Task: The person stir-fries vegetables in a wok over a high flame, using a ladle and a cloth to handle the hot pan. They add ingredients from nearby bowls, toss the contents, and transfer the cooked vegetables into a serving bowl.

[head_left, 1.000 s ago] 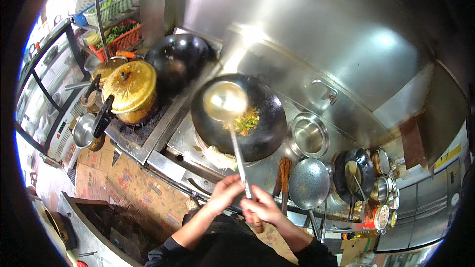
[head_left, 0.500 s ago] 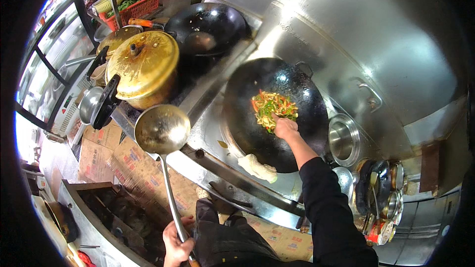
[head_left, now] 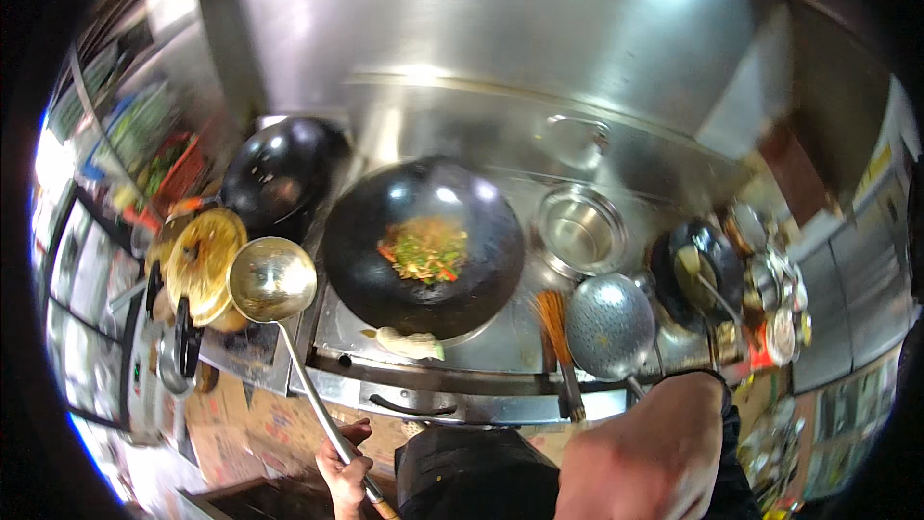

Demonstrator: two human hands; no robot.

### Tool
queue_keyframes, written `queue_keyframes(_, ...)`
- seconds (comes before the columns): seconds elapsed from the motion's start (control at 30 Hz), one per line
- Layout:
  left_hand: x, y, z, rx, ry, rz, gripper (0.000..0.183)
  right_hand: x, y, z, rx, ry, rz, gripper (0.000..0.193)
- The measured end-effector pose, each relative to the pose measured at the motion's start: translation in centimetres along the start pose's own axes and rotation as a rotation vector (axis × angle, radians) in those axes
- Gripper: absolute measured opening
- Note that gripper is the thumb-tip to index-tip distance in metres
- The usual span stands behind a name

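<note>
One gold pot (head_left: 200,274) stands left of the wok (head_left: 366,289); it could be knocked by the ladle (head_left: 273,279), held between them, if the handle is swung. This handle is wrapped by the left hand's (head_left: 345,481) fingers, front-left of the wok. Inside the wok, the food (head_left: 423,255) could be scorched if left unstirred. Front-right, the right hand (head_left: 640,457) is blurred; its finger state cannot be told. No writing can be read.

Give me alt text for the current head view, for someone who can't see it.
The left hand holds a ladle left of a black wok of green and red food; the right hand is close to the camera. A gold lidded pot stands left of the wok, a perforated skimmer lies to its right.
</note>
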State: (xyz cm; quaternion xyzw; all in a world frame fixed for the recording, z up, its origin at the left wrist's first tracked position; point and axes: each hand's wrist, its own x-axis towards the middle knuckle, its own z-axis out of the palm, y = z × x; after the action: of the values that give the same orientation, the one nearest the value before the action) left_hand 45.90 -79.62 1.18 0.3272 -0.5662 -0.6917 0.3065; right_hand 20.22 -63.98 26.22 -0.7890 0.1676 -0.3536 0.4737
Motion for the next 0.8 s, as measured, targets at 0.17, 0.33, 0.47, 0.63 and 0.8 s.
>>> queue_keyframes(0.17,1.6,1.2,2.5,0.127,-0.067,-0.062,0.018,-4.4,0.2,5.8,-0.112,0.298,-0.266,0.03)
queue_keyframes(0.33,0.9,2.1,5.4,0.091,-0.171,-0.023,0.017,-16.9,11.2,16.4,0.502,1.031,0.362,0.042)
queue_keyframes(0.47,0.2,2.2,6.3,-0.002,-0.182,-0.129,0.031,-29.4,30.4,36.7,0.5,1.339,1.092,0.045)
queue_keyframes(0.63,-1.9,1.3,4.1,0.229,-0.192,-0.235,0.041,-31.4,31.0,38.1,0.484,0.763,1.539,0.037)
queue_keyframes(0.8,-3.0,-2.5,4.5,0.162,-0.168,-0.11,0.036,-32.8,31.0,30.4,0.48,0.71,1.497,0.036)
